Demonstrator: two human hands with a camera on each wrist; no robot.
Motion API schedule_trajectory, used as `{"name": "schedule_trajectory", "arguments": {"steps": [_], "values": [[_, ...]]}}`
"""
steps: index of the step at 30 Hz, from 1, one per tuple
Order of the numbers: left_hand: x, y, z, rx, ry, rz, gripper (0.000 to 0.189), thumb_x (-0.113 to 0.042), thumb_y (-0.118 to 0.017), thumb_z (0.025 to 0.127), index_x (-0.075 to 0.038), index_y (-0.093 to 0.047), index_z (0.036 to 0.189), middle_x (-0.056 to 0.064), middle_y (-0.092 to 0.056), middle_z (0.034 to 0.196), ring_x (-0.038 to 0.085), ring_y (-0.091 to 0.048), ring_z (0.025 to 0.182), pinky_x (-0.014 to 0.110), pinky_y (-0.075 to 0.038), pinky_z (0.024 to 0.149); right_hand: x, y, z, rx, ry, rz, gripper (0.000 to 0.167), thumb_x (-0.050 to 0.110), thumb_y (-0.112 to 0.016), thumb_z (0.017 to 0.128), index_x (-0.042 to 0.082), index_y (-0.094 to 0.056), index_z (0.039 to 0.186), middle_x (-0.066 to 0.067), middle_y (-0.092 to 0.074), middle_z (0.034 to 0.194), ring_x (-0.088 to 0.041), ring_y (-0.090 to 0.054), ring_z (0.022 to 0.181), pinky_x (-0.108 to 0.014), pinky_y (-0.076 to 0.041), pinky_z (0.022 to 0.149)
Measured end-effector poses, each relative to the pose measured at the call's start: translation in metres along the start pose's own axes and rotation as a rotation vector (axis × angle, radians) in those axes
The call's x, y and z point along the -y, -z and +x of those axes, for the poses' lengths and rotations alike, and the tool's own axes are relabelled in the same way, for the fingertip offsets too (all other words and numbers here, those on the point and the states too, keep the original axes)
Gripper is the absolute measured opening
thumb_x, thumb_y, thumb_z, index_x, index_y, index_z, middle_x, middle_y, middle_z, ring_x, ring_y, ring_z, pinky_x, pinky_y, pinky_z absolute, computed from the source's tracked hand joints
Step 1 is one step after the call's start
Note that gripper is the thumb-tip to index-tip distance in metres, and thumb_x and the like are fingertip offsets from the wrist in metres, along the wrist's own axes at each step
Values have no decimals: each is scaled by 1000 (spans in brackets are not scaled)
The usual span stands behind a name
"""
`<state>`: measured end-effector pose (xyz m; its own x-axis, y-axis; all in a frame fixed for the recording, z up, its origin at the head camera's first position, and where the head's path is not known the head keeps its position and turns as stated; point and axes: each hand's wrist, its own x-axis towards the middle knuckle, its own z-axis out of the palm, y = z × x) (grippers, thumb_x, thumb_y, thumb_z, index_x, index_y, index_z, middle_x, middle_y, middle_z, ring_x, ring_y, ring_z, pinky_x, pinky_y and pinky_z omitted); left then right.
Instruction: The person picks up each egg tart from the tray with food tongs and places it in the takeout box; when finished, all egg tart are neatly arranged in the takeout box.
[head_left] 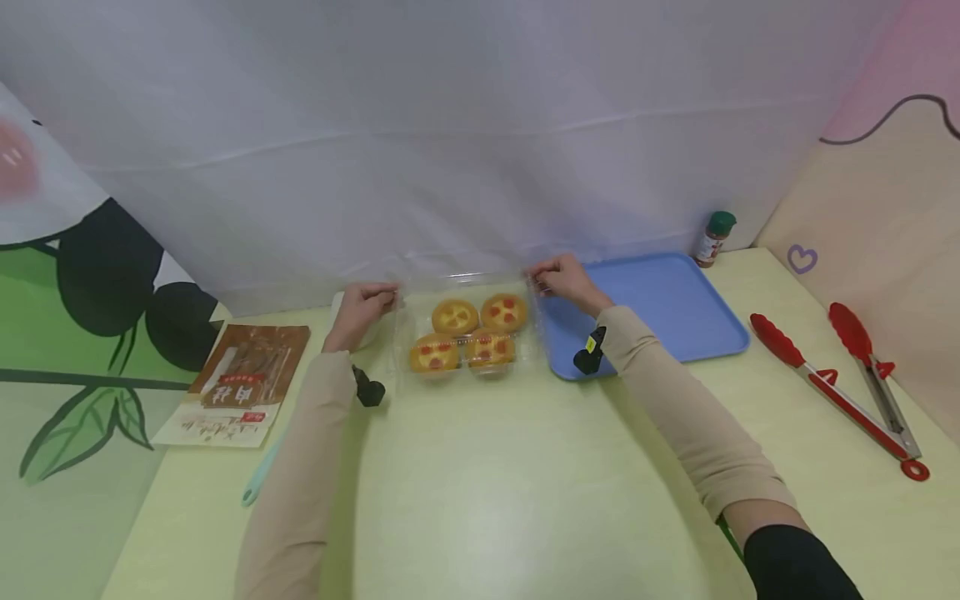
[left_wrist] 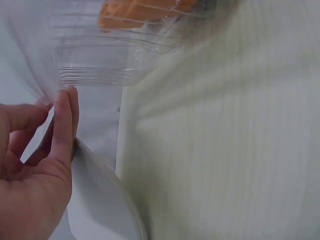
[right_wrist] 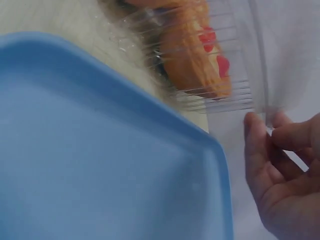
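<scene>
A clear plastic container (head_left: 471, 281) holds several small round tarts (head_left: 491, 346) with yellow and red tops. My left hand (head_left: 362, 312) pinches its left rim between thumb and fingers, as the left wrist view shows at the container's edge (left_wrist: 95, 75). On the opposite side, my right hand (head_left: 566, 279) pinches the right rim; the right wrist view shows thumb and fingertips meeting on the clear plastic edge. A blue tray (head_left: 667, 308) lies under and beside my right forearm. Behind my left hand is a white dish (left_wrist: 102, 200), mostly hidden in the head view.
A brown and cream food packet (head_left: 243, 383) lies at the left, with a pale green handle (head_left: 260, 479) near my left sleeve. Red-tipped tongs (head_left: 862, 408) lie spread at the right. A green-capped jar (head_left: 715, 239) stands behind the tray, near the wall.
</scene>
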<state>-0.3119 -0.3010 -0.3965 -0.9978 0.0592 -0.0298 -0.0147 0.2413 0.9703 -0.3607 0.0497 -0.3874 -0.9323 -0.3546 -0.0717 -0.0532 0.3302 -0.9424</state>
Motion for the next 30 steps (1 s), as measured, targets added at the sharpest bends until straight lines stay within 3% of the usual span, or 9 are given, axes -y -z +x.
{"name": "schedule_trajectory", "arguments": {"steps": [2, 7, 10, 12, 16, 20, 23, 26, 30], "values": [[0, 2, -1, 11, 6, -4, 38, -7, -49, 102, 9, -50, 136, 25, -43, 146, 21, -59, 115, 26, -52, 102, 3, 0, 0, 30, -22, -26, 32, 4, -43, 102, -6, -59, 129, -21, -58, 134, -36, -61, 108, -42, -58, 91], [3, 6, -6, -45, -59, 99, 37, -8, -56, 99, 8, -55, 132, 27, -56, 131, 5, -61, 93, 42, -50, 104, 14, 1, -4, 131, -15, -92, 41, 1, -48, 98, -2, -50, 139, -24, -53, 138, -36, -57, 118, -42, -56, 96], [5, 4, -8, -125, -94, 122, 32, -8, -60, 96, 10, -59, 122, 18, -66, 107, 3, -59, 84, 50, -51, 100, 17, 2, -7, 168, -16, -63, 50, 0, -49, 96, -1, -40, 146, -27, -49, 138, -40, -54, 121, -48, -53, 100], [3, 1, -10, -143, -79, 145, 30, -11, -61, 96, 10, -60, 118, 9, -65, 100, 4, -59, 84, 50, -51, 98, 16, 3, -10, 167, -17, -45, 55, 1, -49, 97, -2, -33, 149, -30, -47, 139, -42, -52, 122, -51, -52, 101], [-6, -1, -22, -25, -31, 212, 38, -12, -57, 99, 4, -54, 133, 17, -61, 117, 19, -59, 102, 49, -49, 103, 17, 6, -25, 163, -32, -75, 61, 5, -50, 98, -5, -22, 151, -34, -46, 136, -44, -52, 122, -50, -52, 100], [-12, -1, -39, 154, 6, 180, 61, -10, -55, 100, -9, -27, 154, 29, -48, 135, 37, -55, 118, 52, -44, 109, 19, 15, -46, 239, -82, -164, 63, 8, -52, 98, -7, -21, 151, -32, -50, 135, -40, -57, 117, -45, -55, 97], [-12, -1, -54, 235, 37, 132, 68, -11, -53, 101, -9, -12, 156, 30, -48, 133, 37, -58, 115, 49, -45, 108, 17, 20, -60, 306, -118, -217, 59, 13, -55, 97, -11, -31, 146, -28, -60, 124, -30, -66, 103, -39, -58, 93], [-11, -5, -65, 255, 63, 84, 65, -13, -51, 102, -2, -13, 154, 24, -59, 118, 27, -65, 104, 41, -53, 101, 12, 20, -68, 345, -161, -200, 49, 17, -57, 98, -13, -46, 136, -24, -67, 112, -24, -68, 93, -36, -59, 90], [-11, -17, -68, 159, 92, -34, 59, -6, -50, 100, 4, -21, 150, 4, -68, 88, 14, -69, 81, 30, -61, 83, 3, 13, -71, 301, -180, -84, 36, 18, -57, 98, -14, -62, 114, -18, -70, 96, -22, -68, 84, -35, -61, 85]]}}
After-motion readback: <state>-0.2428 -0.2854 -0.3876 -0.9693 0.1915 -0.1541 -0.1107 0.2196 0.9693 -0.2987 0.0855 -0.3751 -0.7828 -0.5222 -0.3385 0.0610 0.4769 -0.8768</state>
